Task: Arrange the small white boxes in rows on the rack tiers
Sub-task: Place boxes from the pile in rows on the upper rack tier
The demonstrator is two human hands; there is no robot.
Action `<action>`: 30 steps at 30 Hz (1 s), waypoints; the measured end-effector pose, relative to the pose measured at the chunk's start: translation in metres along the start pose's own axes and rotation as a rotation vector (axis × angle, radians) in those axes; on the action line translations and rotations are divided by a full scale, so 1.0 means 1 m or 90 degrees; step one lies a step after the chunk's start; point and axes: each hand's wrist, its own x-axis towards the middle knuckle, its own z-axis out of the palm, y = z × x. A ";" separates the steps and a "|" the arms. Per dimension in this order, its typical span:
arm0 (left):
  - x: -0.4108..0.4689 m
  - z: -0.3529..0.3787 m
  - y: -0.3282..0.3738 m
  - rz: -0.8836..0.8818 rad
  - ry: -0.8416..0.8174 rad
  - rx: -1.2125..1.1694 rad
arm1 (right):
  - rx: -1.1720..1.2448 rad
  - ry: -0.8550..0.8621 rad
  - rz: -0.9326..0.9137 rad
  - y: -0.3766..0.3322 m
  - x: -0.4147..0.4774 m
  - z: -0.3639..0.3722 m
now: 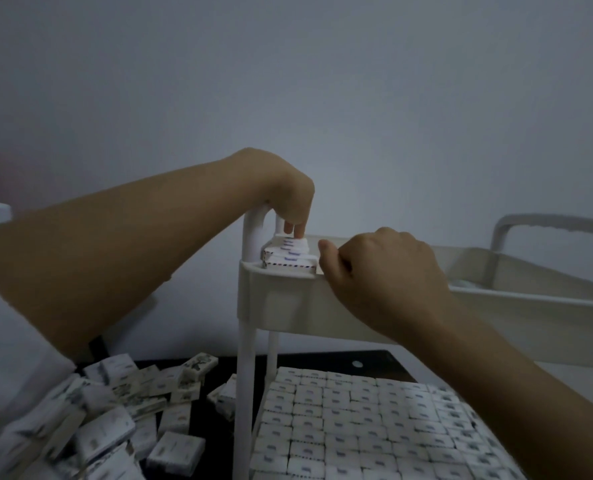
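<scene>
A white plastic rack [326, 306] stands before me. In the near left corner of its top tier [516, 296] sits a small stack of white boxes [288, 254]. My left hand [288, 195] reaches over the rack's post and presses its fingertips down on the top box. My right hand [378, 271] rests on the tier's front rim beside the stack, fingers curled, thumb pointing at the boxes; no box shows inside it. The lower tier [357, 420] is filled with tight rows of small white boxes.
A loose heap of white boxes [121, 410] lies on the dark table [215, 368] at lower left, next to the rack's legs [244, 375]. A handle loop [547, 226] rises at the rack's far right. A plain wall stands behind.
</scene>
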 end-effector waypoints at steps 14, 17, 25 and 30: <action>-0.097 0.096 -0.059 0.051 0.593 -0.568 | 0.499 0.155 -0.193 -0.101 -0.064 0.063; -0.132 0.174 -0.076 -0.012 0.579 -0.606 | 0.477 -0.107 -0.179 -0.138 -0.090 0.120; -0.194 0.357 -0.087 -0.276 0.326 -0.352 | 0.166 -0.538 -0.110 -0.187 -0.132 0.233; -0.198 0.374 -0.086 -0.284 0.287 -0.235 | 0.120 -0.549 -0.079 -0.182 -0.124 0.251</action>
